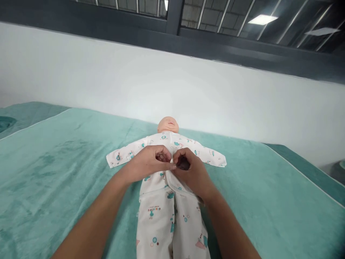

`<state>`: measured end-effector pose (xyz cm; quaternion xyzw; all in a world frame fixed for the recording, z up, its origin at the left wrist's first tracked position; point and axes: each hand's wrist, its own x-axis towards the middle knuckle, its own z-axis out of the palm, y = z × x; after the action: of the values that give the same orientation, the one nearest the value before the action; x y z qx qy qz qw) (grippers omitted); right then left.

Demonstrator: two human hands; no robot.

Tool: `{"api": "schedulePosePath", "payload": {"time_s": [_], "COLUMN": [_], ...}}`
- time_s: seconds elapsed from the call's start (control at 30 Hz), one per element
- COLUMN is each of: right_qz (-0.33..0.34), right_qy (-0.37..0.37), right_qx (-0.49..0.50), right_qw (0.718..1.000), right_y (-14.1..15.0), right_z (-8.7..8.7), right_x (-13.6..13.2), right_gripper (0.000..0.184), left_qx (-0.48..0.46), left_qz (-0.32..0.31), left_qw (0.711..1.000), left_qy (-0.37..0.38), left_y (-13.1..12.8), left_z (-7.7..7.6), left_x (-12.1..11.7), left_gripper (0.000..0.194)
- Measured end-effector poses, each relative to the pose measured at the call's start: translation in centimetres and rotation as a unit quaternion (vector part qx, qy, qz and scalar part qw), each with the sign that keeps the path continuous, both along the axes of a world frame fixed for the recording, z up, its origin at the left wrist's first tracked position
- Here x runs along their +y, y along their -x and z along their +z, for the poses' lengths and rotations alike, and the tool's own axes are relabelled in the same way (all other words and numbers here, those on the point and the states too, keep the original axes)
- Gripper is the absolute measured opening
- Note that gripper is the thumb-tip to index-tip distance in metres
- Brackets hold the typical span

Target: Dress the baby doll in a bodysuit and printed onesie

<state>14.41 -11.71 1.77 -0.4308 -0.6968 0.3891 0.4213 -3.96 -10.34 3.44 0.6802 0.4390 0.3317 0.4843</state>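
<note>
A baby doll [168,124] lies on its back, head away from me, its arms spread inside long sleeves. It wears a white printed baby shirt [154,184] and matching white trousers [155,223]. Over the middle of the chest, my left hand [153,159] pinches one front edge of the shirt between thumb and fingers. Close against it, my right hand [188,167] pinches the other side of the same front opening. The fingertips nearly meet and hide the small spot between them. Below my hands the shirt front hangs slightly apart.
Green plush cloth [67,172] covers the surface under the doll, with wrinkles on the left. A white wall [129,79] rises just behind the doll's head, below a dark window frame [172,28] with metal bars. A dark object [339,171] sits at the right edge.
</note>
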Motion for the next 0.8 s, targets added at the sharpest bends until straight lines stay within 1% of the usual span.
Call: {"api": "schedulePosePath", "payload": {"time_s": [0.1, 0.23, 0.37, 0.43, 0.53, 0.67, 0.8], "right_qz": [0.01, 0.038, 0.032, 0.029, 0.04, 0.064, 0.079], "right_qy": [0.003, 0.013, 0.017, 0.022, 0.035, 0.051, 0.042], "right_qx": [-0.01, -0.014, -0.021, -0.027, -0.03, -0.005, 0.008], "right_qw": [1.0, 0.999, 0.999, 0.999, 0.998, 0.997, 0.996], "right_y": [-0.1, -0.6, -0.7, -0.7, -0.8, -1.0, -1.2], "right_z": [0.1, 0.4, 0.4, 0.5, 0.6, 0.7, 0.5], "right_x": [0.0, 0.2, 0.2, 0.3, 0.4, 0.6, 0.6], "right_gripper": [0.013, 0.018, 0.021, 0.024, 0.026, 0.016, 0.01], "left_qx": [0.004, 0.001, -0.028, -0.048, -0.071, -0.088, -0.061], "left_qz": [0.001, 0.006, 0.015, 0.016, 0.002, -0.016, -0.01], "left_qw": [1.0, 1.0, 0.999, 0.999, 0.997, 0.996, 0.998], "left_qy": [-0.003, -0.014, -0.02, -0.02, -0.008, 0.004, -0.002], "left_y": [0.1, 0.0, -0.3, -0.3, -0.3, -0.3, -0.4], "left_z": [-0.2, -0.6, -1.0, -1.0, -0.7, -0.5, -0.6], "left_x": [0.1, 0.2, 0.2, 0.2, 0.2, 0.1, 0.0], "left_gripper": [0.018, 0.009, 0.015, 0.017, 0.015, 0.013, 0.008]}}
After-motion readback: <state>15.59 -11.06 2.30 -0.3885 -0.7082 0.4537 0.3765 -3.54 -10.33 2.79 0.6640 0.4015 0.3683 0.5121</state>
